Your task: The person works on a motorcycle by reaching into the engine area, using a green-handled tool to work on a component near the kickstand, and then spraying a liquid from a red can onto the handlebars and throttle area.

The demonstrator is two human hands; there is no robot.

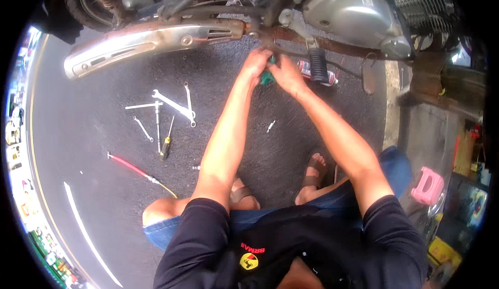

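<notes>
Indistinct green cloth (267,78) at right hand (289,76)

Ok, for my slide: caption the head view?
Left hand and right hand hold green cloth beside a motorcycle; combination wrench and screwdriver lie on asphalt.

Motorcycle (348,16) parked toward far edge of asphalt (93,125); can (305,69) laid under footrest (318,65). Cloth (266,78) held between left hand (257,64) and right hand (289,76). Wrenches (176,106), screwdriver (165,147) grouped left of asphalt's middle, cable (132,168) laid nearer. Stool (422,193) set right.
</notes>
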